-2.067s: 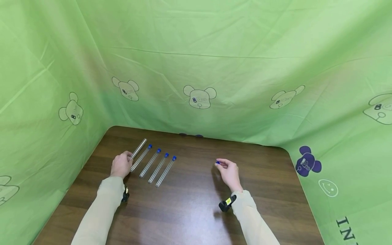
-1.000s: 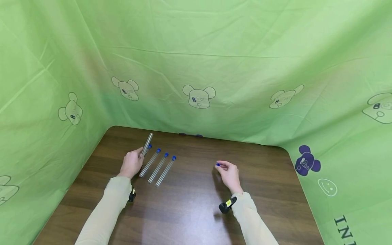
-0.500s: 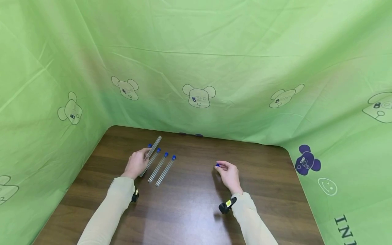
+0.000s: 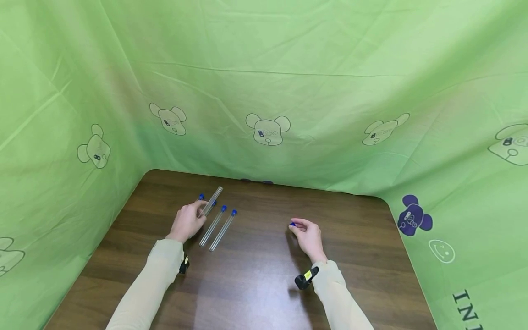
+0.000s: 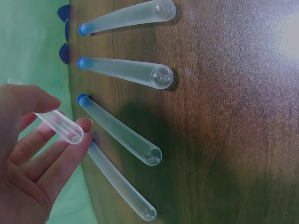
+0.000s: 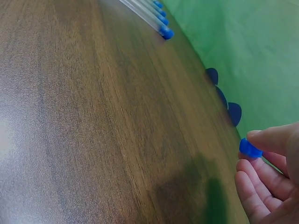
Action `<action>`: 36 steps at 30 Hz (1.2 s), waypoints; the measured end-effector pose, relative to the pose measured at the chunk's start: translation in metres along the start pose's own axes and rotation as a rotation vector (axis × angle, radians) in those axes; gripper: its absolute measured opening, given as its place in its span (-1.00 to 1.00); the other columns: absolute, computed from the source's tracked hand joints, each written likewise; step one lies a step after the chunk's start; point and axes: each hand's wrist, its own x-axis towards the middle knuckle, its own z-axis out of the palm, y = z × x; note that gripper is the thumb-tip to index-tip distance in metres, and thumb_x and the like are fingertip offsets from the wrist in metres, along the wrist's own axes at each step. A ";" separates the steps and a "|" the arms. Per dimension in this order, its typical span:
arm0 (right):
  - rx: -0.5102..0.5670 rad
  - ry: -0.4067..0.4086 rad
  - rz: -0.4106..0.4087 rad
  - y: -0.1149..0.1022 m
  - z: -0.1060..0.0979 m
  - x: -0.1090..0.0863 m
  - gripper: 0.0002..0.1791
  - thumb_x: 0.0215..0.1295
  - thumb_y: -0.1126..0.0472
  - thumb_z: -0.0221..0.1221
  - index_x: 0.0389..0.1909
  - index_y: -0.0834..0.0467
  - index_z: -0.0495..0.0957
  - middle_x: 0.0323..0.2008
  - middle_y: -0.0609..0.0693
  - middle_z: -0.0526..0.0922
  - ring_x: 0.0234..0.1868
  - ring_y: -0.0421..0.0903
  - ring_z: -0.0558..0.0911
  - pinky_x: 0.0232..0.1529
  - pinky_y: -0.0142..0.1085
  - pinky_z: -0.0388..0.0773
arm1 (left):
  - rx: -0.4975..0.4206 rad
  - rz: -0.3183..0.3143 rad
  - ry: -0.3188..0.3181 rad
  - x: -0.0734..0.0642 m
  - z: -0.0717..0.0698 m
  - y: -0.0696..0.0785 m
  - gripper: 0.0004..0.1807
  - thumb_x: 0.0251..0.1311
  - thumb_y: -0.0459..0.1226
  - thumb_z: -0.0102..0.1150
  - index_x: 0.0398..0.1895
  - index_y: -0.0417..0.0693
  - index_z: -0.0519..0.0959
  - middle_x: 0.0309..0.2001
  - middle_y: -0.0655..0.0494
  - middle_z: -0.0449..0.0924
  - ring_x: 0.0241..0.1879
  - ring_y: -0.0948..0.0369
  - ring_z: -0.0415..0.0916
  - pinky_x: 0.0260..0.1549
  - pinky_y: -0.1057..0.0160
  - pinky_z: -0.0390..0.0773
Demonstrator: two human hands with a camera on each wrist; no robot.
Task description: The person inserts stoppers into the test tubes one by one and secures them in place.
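Note:
My left hand [image 4: 187,222] pinches an uncapped clear test tube [image 5: 60,125] between thumb and fingers, raised over the capped tubes. Its rounded end points back toward the wrist camera, and its other end slants away to the upper right in the head view. My right hand [image 4: 308,236] pinches a small blue cap [image 6: 251,148] between thumb and fingertips, above the right half of the table. Several capped test tubes lie side by side at the left, among them one tube [image 4: 223,231] at the row's right end; the left hand partly hides two of them in the head view.
A brown wood-grain table [image 4: 264,275] lies under both hands, with a bright reflection near its front middle. Green cloth [image 4: 268,82] printed with bear heads encloses its back and sides. A small black camera [image 4: 306,277] is strapped to the right wrist.
My left hand has lifted the uncapped test tube from the row's left end and carried it rightward over the capped ones. The right hand stays nearly still with the cap.

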 end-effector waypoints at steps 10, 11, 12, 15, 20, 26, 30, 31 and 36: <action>0.009 -0.007 0.009 -0.002 -0.001 -0.001 -0.72 0.26 0.35 0.37 -0.02 0.34 0.71 -0.14 0.20 0.75 -0.08 0.09 0.73 -0.06 -0.27 0.61 | 0.015 0.073 0.021 -0.002 0.004 0.009 -0.52 0.25 -0.41 0.34 0.26 -0.14 0.58 -0.19 -0.02 0.69 -0.48 0.18 0.51 -0.43 0.11 0.53; 0.009 -0.008 0.009 -0.002 -0.001 -0.002 -0.71 0.26 0.35 0.37 -0.02 0.34 0.71 -0.14 0.20 0.75 -0.08 0.09 0.73 -0.05 -0.26 0.61 | 0.016 0.076 0.023 -0.002 0.004 0.010 -0.52 0.25 -0.42 0.34 0.26 -0.14 0.58 -0.19 -0.02 0.69 -0.47 0.17 0.52 -0.41 0.10 0.55; 0.009 -0.007 0.008 -0.003 -0.001 -0.002 -0.71 0.26 0.35 0.37 -0.02 0.34 0.71 -0.14 0.20 0.75 -0.08 0.09 0.73 -0.04 -0.25 0.61 | 0.014 0.079 0.023 -0.003 0.005 0.011 -0.52 0.25 -0.42 0.34 0.26 -0.14 0.58 -0.19 -0.02 0.68 -0.46 0.17 0.53 -0.40 0.10 0.55; 0.005 -0.006 0.014 -0.003 -0.001 -0.003 -0.71 0.26 0.34 0.37 -0.01 0.33 0.71 -0.14 0.19 0.75 -0.07 0.09 0.73 -0.02 -0.21 0.61 | 0.012 0.093 0.022 -0.004 0.006 0.012 -0.52 0.24 -0.43 0.35 0.25 -0.15 0.59 -0.22 0.00 0.68 -0.45 0.18 0.52 -0.41 0.10 0.55; 0.010 -0.008 0.022 -0.001 0.000 -0.005 -0.71 0.26 0.34 0.38 -0.01 0.33 0.70 -0.14 0.19 0.76 -0.07 0.08 0.73 -0.02 -0.21 0.61 | 0.004 0.115 0.003 -0.005 0.010 0.015 -0.52 0.24 -0.44 0.35 0.25 -0.13 0.61 -0.25 0.03 0.68 -0.57 0.24 0.40 -0.51 0.18 0.45; 0.045 -0.009 0.024 0.000 0.001 -0.005 -0.71 0.24 0.35 0.39 -0.02 0.34 0.69 -0.17 0.19 0.76 -0.08 0.07 0.74 -0.13 -0.46 0.53 | 0.026 0.156 0.002 -0.006 0.013 0.023 -0.52 0.22 -0.45 0.36 0.23 -0.11 0.63 -0.24 0.03 0.70 -0.54 0.26 0.41 -0.42 0.18 0.45; 0.045 -0.006 0.026 -0.001 0.002 -0.006 -0.72 0.23 0.34 0.40 -0.04 0.33 0.70 -0.19 0.17 0.77 -0.09 0.06 0.74 -0.13 -0.42 0.54 | 0.013 0.154 -0.001 -0.007 0.015 0.026 -0.52 0.21 -0.46 0.36 0.23 -0.12 0.63 -0.25 0.04 0.70 -0.41 0.21 0.52 -0.37 0.15 0.50; 0.046 -0.005 0.030 -0.001 0.001 -0.005 -0.72 0.23 0.33 0.41 -0.04 0.33 0.70 -0.19 0.15 0.77 -0.09 0.05 0.74 -0.12 -0.41 0.54 | 0.007 0.153 -0.001 -0.008 0.016 0.026 -0.52 0.21 -0.46 0.36 0.22 -0.12 0.63 -0.25 0.04 0.70 -0.40 0.20 0.54 -0.37 0.16 0.51; 0.050 -0.009 0.039 -0.001 0.000 -0.005 -0.72 0.24 0.30 0.41 -0.06 0.31 0.71 -0.21 0.12 0.78 -0.10 0.01 0.74 -0.15 -0.43 0.53 | -0.012 0.152 -0.007 -0.010 0.021 0.027 -0.51 0.21 -0.46 0.37 0.23 -0.11 0.63 -0.23 0.07 0.71 -0.34 0.21 0.61 -0.36 0.18 0.56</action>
